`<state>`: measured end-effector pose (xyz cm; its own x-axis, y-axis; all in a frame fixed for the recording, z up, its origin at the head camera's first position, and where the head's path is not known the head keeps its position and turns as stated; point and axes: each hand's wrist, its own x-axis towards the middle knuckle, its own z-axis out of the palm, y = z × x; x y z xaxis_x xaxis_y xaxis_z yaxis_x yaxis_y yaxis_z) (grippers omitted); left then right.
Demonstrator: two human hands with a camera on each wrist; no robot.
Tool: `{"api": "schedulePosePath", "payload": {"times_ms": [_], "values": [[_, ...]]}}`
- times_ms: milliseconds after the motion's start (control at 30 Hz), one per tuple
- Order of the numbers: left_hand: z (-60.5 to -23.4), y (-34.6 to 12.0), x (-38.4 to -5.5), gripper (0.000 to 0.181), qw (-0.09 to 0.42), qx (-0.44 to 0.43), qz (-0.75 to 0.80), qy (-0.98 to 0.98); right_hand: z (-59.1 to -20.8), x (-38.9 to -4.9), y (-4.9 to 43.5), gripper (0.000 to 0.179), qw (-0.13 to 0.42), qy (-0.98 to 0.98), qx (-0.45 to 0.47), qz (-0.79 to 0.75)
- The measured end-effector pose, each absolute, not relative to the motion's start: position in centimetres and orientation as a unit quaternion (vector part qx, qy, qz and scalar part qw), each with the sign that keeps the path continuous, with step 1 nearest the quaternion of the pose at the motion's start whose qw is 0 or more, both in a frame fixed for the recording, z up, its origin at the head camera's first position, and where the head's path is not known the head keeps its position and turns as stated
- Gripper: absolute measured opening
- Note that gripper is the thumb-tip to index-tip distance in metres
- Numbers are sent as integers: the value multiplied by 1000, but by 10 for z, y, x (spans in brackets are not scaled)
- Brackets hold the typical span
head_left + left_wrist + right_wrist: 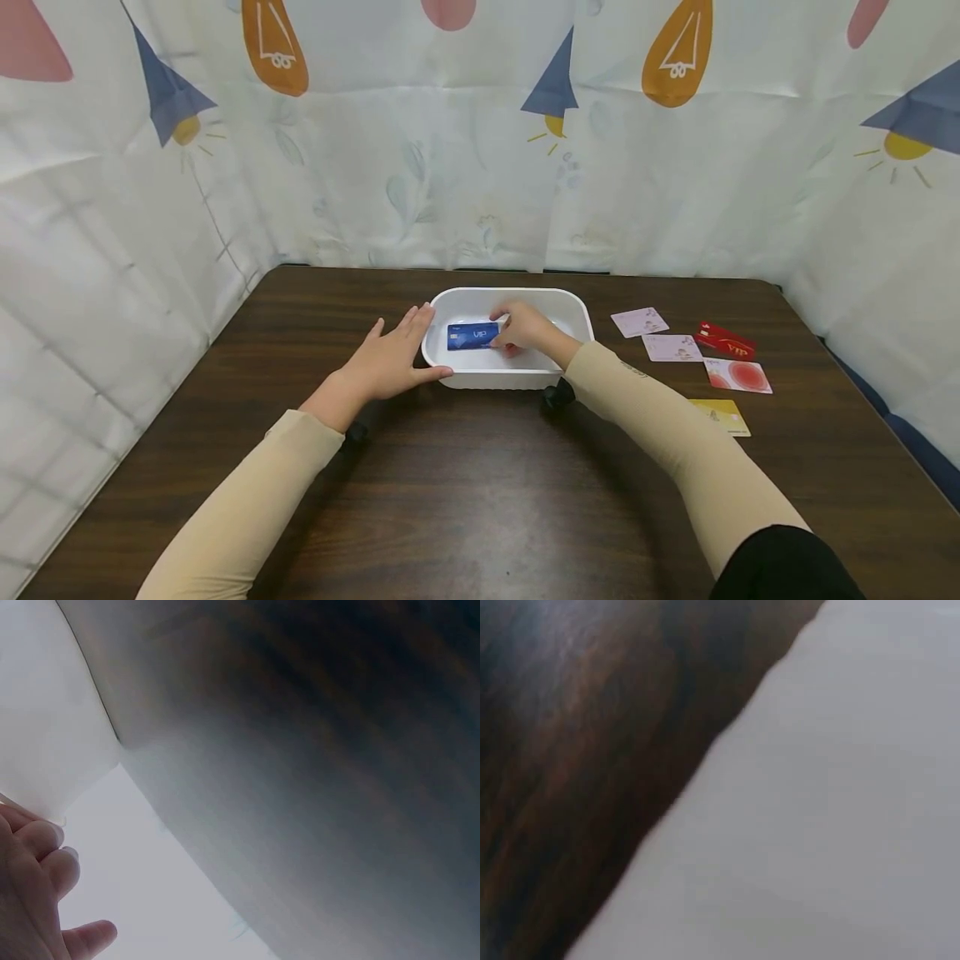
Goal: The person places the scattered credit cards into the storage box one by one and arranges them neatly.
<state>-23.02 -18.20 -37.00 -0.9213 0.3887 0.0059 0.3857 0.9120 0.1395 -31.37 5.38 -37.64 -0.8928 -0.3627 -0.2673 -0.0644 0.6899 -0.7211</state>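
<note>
A white plastic tub (502,380) stands near the far side of the table. Inside it a blue card (467,337) marked "VIP" lies toward the left. My right hand (525,325) reaches into the tub and pinches the right end of this card; its fingers partly cover that end. My left hand (390,360) rests against the tub's left end, fingers spread and straight. In the left wrist view, fingertips of the left hand (30,862) show right at the tub's edge. Only the tub's wall (817,810) and dark wood fill the right wrist view.
To the tub's right lie two pale pink cards (672,348), a red VIP card (724,340), a white card with red circles (738,377) and a yellow card (723,417), partly behind the right sleeve. A patterned curtain (480,167) hangs behind the wooden table (465,500).
</note>
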Motion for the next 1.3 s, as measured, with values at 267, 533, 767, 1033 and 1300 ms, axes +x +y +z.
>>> {"api": "schedulePosePath", "payload": {"times_ms": [267, 533, 767, 1033, 1300], "values": [[-374, -185, -231, 112, 12, 197, 65, 978, -372, -311, 64, 43, 191, 896, -134, -377], [-374, -187, -230, 112, 14, 192, 70, 979, -362, -304, 70, 40, 203, 882, -136, -402], [-375, -186, -228, 113, 12, 192, 71, 979, -349, -296, 88, 41, 215, 871, -157, -413], [-373, -184, -228, 113, 5, 203, 75, 976, -331, -287, 121, 34, 188, 859, -170, -444], [-373, -182, -230, 112, -1, 202, 68, 977, -317, -281, 151, 27, 150, 855, -188, -459]]}}
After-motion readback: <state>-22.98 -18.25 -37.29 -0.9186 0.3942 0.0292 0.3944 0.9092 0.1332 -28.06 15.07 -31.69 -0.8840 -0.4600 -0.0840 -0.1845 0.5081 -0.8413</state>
